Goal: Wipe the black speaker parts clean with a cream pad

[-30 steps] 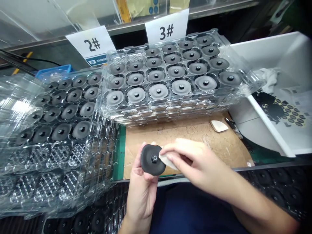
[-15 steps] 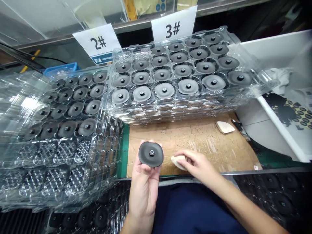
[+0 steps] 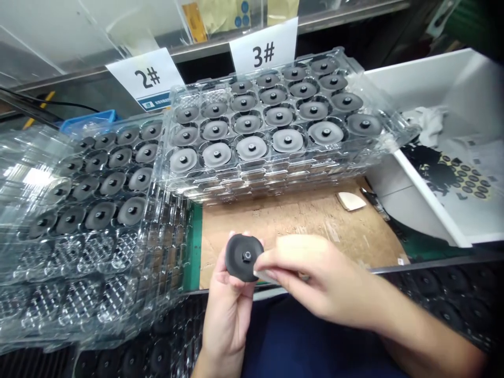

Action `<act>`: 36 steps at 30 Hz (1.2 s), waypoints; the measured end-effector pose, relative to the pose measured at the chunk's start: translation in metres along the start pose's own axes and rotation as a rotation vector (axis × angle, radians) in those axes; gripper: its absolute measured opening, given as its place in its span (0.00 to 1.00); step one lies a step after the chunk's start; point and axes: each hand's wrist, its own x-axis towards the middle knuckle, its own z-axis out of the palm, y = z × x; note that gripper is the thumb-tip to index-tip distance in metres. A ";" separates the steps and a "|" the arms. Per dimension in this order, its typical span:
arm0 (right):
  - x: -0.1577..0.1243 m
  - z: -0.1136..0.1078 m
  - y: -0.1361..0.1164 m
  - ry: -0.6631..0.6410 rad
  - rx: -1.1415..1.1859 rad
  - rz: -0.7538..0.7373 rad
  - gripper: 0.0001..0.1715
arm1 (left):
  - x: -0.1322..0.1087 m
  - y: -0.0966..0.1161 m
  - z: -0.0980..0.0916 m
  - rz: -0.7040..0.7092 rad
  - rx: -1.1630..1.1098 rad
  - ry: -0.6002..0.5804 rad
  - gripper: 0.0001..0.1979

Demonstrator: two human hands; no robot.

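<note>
A black oval disc (image 3: 237, 257) with a small raised hub at its centre rests on the fingers of my left hand (image 3: 230, 304), the thumb pressed over its near edge. My right hand (image 3: 315, 273) pinches a white wedge-shaped pad (image 3: 266, 275), mostly covered by the fingers. The pad's tip is at the disc's right edge. Both hands are above the near side of a brown cardboard sheet (image 3: 271, 223).
Stacked clear plastic trays (image 3: 236, 173) of similar black discs stand behind, with more clear trays (image 3: 98, 252) at left. A second white wedge (image 3: 352, 201) lies beside a dark knife-like tool (image 3: 374, 199). At right is a white bin (image 3: 433, 205); a blue basket (image 3: 88, 121) sits back left.
My right hand has brought the white pad leftward to the edge of the black disc. The disc has tilted slightly in my left hand. The whole view has shifted a little.
</note>
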 end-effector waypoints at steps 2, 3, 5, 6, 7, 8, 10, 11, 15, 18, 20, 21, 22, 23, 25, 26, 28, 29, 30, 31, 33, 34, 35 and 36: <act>0.002 0.000 0.003 -0.017 -0.061 0.007 0.11 | -0.001 -0.001 -0.003 -0.001 -0.011 -0.002 0.22; 0.002 0.000 0.005 0.010 -0.072 0.022 0.11 | -0.001 -0.002 -0.004 0.001 -0.012 0.005 0.22; -0.003 0.001 0.010 -0.028 0.002 0.067 0.11 | 0.000 -0.003 -0.006 -0.020 -0.012 0.013 0.22; -0.008 0.001 0.013 -0.138 0.089 0.091 0.11 | 0.000 -0.003 -0.007 -0.040 -0.009 0.018 0.22; -0.013 0.001 0.016 -0.273 0.180 0.116 0.10 | 0.001 -0.002 -0.008 -0.060 -0.009 0.022 0.23; -0.019 0.001 0.019 -0.385 0.251 0.148 0.10 | 0.001 -0.002 -0.008 -0.069 -0.010 0.025 0.24; -0.030 0.001 0.023 -0.428 0.310 0.225 0.10 | 0.003 0.001 -0.008 -0.048 -0.009 0.031 0.25; -0.033 0.001 0.024 -0.351 0.306 0.274 0.10 | 0.004 0.002 -0.007 -0.036 -0.001 0.031 0.25; -0.027 0.000 0.015 0.012 0.260 0.303 0.09 | 0.006 0.002 -0.001 -0.049 0.019 -0.014 0.25; -0.012 -0.001 0.008 0.128 0.115 0.190 0.10 | 0.005 -0.002 -0.002 -0.037 0.009 -0.029 0.24; -0.008 0.000 0.011 -0.010 0.119 0.160 0.10 | 0.005 -0.004 -0.007 -0.061 -0.009 -0.008 0.21; -0.010 0.003 0.016 -0.115 0.160 0.173 0.10 | 0.005 -0.005 -0.009 -0.077 -0.022 0.010 0.20; -0.014 0.007 0.024 -0.200 0.200 0.210 0.10 | 0.005 -0.005 -0.012 -0.089 -0.035 0.032 0.19; -0.019 0.013 0.034 -0.243 0.221 0.259 0.10 | 0.005 -0.004 -0.013 -0.090 -0.048 0.056 0.19; -0.034 0.027 0.057 -0.160 0.175 0.375 0.10 | 0.006 -0.003 -0.015 -0.067 -0.071 0.090 0.19; -0.041 0.033 0.067 -0.080 0.128 0.432 0.11 | 0.006 -0.003 -0.015 -0.060 -0.076 0.096 0.19; -0.052 0.043 0.083 0.019 0.076 0.495 0.13 | 0.006 -0.002 -0.013 -0.071 -0.080 0.089 0.20; -0.054 0.044 0.085 0.050 0.070 0.509 0.12 | 0.006 -0.002 -0.012 -0.081 -0.076 0.083 0.21; -0.054 0.042 0.084 0.082 0.069 0.518 0.12 | 0.006 -0.002 -0.011 -0.089 -0.068 0.080 0.21; -0.051 0.039 0.079 0.116 0.070 0.522 0.11 | 0.006 -0.003 -0.009 -0.096 -0.057 0.078 0.22; -0.038 0.028 0.058 0.220 0.102 0.496 0.11 | 0.004 -0.004 -0.006 -0.095 -0.039 0.075 0.22; -0.030 0.023 0.044 0.272 0.122 0.454 0.12 | 0.003 -0.005 -0.005 -0.092 -0.033 0.069 0.22; -0.021 0.018 0.030 0.326 0.159 0.377 0.12 | 0.002 -0.005 -0.004 -0.095 -0.028 0.060 0.22; -0.013 0.015 0.017 0.349 0.182 0.277 0.12 | 0.001 -0.006 -0.004 -0.106 -0.024 0.054 0.23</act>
